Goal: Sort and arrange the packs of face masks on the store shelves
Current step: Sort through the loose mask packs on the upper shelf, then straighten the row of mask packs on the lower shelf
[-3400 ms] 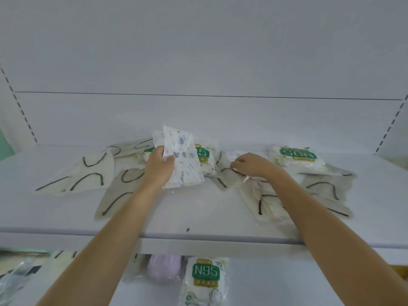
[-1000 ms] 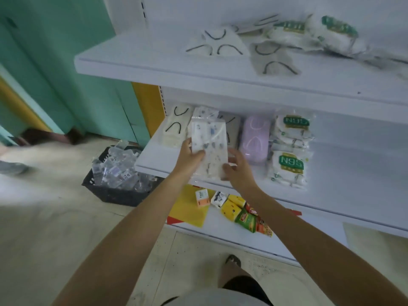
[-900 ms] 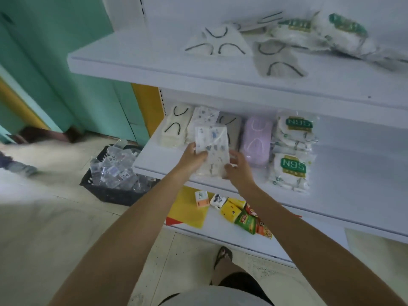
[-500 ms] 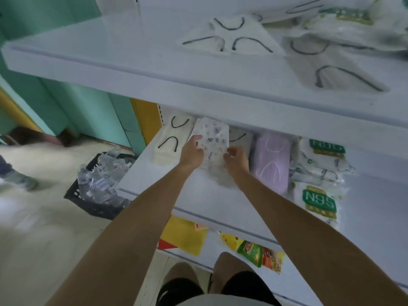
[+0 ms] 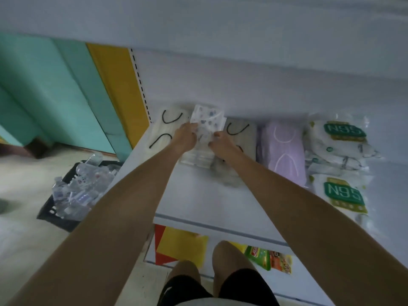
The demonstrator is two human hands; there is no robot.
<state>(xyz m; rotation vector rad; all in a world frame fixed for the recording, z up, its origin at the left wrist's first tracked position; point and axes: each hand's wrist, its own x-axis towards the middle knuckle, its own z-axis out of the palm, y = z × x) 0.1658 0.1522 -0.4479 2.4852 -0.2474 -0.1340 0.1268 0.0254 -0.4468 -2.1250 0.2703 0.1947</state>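
A white mask pack with small blue and grey prints (image 5: pixel 207 121) lies at the back of the middle shelf (image 5: pixel 198 195), on top of a stack of similar clear packs. My left hand (image 5: pixel 185 134) holds its left edge and my right hand (image 5: pixel 221 144) holds its right edge. To its left lies a pale pack with black ear loops (image 5: pixel 165 131). To its right sit a grey pack with black loops (image 5: pixel 241 134), a lilac pack (image 5: pixel 283 149) and two N95 packs (image 5: pixel 343 164).
The upper shelf's underside (image 5: pixel 220 29) hangs close above. A black crate of clear packets (image 5: pixel 75 191) stands on the floor at the left. Snack bags (image 5: pixel 269 259) and a yellow and red sheet (image 5: pixel 181 246) lie on the bottom shelf. My knees (image 5: pixel 220 263) are below.
I have carried the printed pack from the upper shelf down to the middle shelf and pushed it to the back onto the printed stack. My view has dropped below the upper shelf.
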